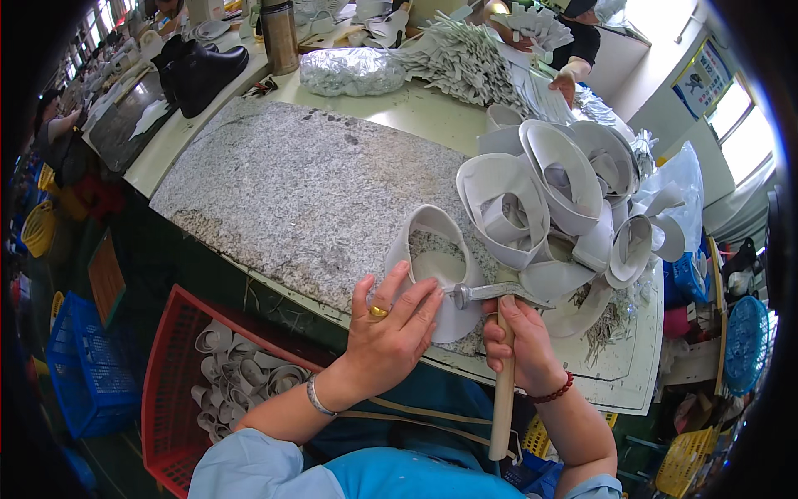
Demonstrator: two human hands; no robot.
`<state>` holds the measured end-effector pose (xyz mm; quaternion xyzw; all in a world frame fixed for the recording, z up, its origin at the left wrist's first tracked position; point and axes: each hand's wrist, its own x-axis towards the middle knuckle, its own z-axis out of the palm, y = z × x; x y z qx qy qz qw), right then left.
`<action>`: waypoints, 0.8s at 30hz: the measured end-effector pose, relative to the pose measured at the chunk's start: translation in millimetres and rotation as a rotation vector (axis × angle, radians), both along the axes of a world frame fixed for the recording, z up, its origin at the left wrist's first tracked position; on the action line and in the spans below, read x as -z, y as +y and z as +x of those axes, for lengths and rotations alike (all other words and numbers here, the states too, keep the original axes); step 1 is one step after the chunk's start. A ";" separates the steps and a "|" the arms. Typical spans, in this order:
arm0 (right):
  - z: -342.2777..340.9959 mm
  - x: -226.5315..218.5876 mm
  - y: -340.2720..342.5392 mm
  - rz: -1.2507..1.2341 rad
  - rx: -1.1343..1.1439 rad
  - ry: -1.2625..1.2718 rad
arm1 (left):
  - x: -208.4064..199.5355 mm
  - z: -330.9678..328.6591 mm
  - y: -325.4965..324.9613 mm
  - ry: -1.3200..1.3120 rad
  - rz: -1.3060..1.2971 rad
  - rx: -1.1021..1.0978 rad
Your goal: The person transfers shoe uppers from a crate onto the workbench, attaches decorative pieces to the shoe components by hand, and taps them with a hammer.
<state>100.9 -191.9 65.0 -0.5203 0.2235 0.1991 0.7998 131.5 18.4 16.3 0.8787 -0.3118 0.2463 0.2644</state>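
In my right hand (525, 343) is a hammer (504, 378), gripped near the top of its pale wooden handle. Its metal head lies across the edge of a white shoe upper (455, 320), which rests at the near edge of a speckled grey stone slab (312, 187). My left hand (395, 320), a gold ring on one finger, has its fingers spread on the left side of that upper. Close beyond my right hand lies a heap of similar white shoe uppers (549, 187).
A red basket (170, 366) with curled white pieces stands lower left, near a blue crate (87, 366). Black boots (195, 75), a metal flask (280, 41) and a plastic-wrapped bundle (352, 72) stand along the far side. Beyond a pile of white strips (470, 62), another person's hand (568, 83) shows.
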 end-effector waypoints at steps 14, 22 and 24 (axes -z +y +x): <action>9.6 -1.5 -4.0 -0.340 -0.198 -0.145 | 6.7 -1.4 -3.7 -0.029 0.023 0.002; 15.6 -18.5 2.9 -1.029 -0.424 -0.592 | 4.4 0.5 -5.1 -0.018 0.010 0.017; 15.6 -23.0 12.2 -1.281 -0.418 -0.998 | 2.2 1.2 -3.2 0.006 0.012 0.024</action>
